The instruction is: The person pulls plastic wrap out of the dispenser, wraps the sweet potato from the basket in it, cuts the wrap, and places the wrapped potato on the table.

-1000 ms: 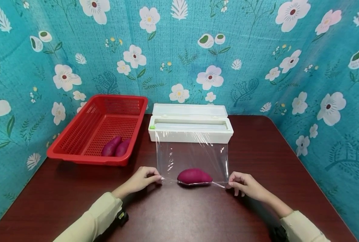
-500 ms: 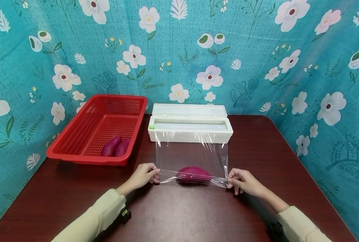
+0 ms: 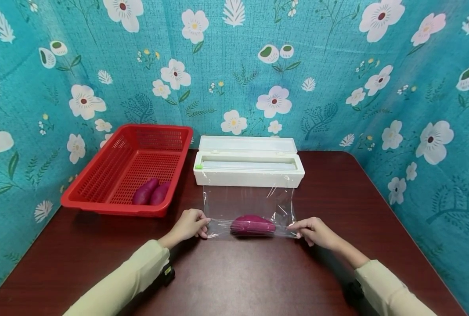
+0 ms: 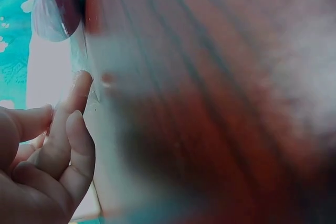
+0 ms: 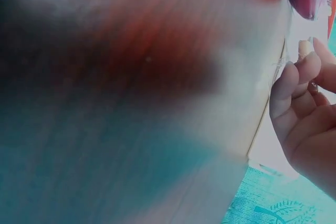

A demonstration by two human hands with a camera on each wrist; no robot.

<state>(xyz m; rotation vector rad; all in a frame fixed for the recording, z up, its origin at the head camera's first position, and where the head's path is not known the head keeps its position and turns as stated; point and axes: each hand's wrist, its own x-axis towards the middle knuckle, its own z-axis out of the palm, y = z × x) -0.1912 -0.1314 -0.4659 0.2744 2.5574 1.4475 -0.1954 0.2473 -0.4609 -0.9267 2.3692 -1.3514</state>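
A purple sweet potato (image 3: 252,224) lies on the table with clear plastic wrap (image 3: 242,199) folded over its near side. The wrap runs back to the front of a white cling film dispenser (image 3: 250,179). At the film's left edge my left hand (image 3: 189,224) pinches a corner between thumb and fingers. My right hand (image 3: 315,231) holds the right corner, its index finger stretched along the film towards the sweet potato. In the left wrist view, film covers the end of the sweet potato (image 4: 59,9). Curled fingers of the right hand (image 5: 310,114) show in the right wrist view.
A red plastic basket (image 3: 112,206) stands at the back left, with two more purple sweet potatoes (image 3: 145,192) in it. The dispenser's lid (image 3: 248,143) is raised at the back. Behind the dark wooden table (image 3: 234,281) hangs a blue flowered curtain (image 3: 234,66).
The film's near edge has come up and over the sweet potato, which has shifted slightly away from me. Both hands have moved a little forward, and the right index finger has reached inward.
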